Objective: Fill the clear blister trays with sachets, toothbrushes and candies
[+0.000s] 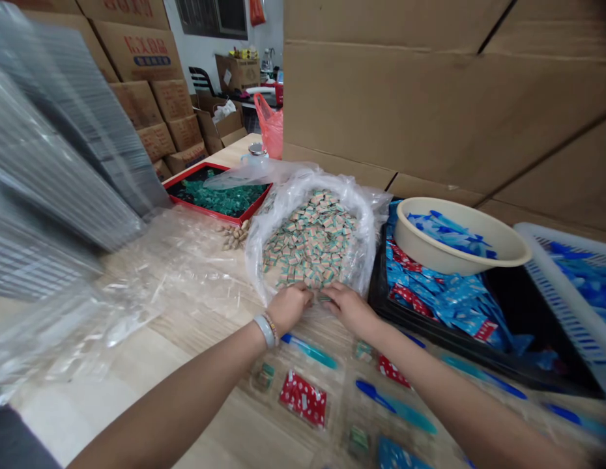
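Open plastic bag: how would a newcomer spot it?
Start at the tall cardboard wall; the bag sits below its left end, between the red-rimmed tray and the black tray. Unlike the loose plastic film to its left, it's open, heaped with small tan-and-green pieces.

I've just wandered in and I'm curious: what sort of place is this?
Probably a small packing workshop: printed cartons are stacked at the back left, an open plastic bag holds a heap of small pieces, and a black tray holds blue and red sachets.
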Demonstrator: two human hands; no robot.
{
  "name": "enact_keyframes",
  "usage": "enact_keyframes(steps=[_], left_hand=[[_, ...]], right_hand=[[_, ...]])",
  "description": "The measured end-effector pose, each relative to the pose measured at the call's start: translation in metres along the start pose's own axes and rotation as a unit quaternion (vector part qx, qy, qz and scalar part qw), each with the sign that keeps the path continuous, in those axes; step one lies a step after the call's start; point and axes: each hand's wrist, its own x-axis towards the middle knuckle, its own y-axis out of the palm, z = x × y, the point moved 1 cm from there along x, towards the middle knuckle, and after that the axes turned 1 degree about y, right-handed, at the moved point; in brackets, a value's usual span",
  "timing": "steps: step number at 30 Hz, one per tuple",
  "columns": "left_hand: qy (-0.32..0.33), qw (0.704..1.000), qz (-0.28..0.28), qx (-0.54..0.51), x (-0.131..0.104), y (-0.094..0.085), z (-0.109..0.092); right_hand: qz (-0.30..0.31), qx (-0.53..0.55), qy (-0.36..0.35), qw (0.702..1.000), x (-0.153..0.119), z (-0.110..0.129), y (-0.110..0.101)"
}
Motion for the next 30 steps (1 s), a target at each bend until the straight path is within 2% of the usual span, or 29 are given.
enact_keyframes(steps=[6,8,11,13,15,18,21,25,30], left_hand=[[0.003,0.998,-0.029,-0.047,-0.005,0.003,-0.004],[-0.02,0.994,-0.056,-0.089,-0.004,-0.006,0.006],[-0.114,0.973,-0.098,-0.174,0.001,-0.03,0.035],[-0.181,0.953,-0.064,-0.236,0.006,-0.043,0.054],[-0.214,0.94,-0.009,-0.263,0.01,-0.048,0.065],[-0.21,0.956,0.037,-0.2,0.015,-0.044,0.066],[-0.201,0.968,0.045,-0.141,0.016,-0.037,0.058],[-0.193,0.975,0.01,-0.11,0.01,-0.033,0.052],[-0.132,0.988,-0.057,-0.053,-0.006,-0.029,0.05]], right_hand=[[0.005,-0.1,-0.001,0.995,-0.003,0.001,0.008],[0.008,-0.101,-0.005,0.995,-0.004,0.002,0.006],[0.012,-0.072,-0.001,0.997,-0.004,0.004,0.0],[0.015,-0.046,0.004,0.999,-0.002,0.004,-0.003],[0.006,-0.02,0.01,1.0,0.002,0.004,-0.005],[-0.028,0.023,0.011,0.999,0.016,0.006,-0.006],[-0.027,0.041,-0.003,0.999,0.039,0.015,-0.002],[0.004,-0.035,0.031,0.999,0.062,0.029,0.003],[-0.023,-0.146,0.045,0.988,0.056,0.041,0.004]])
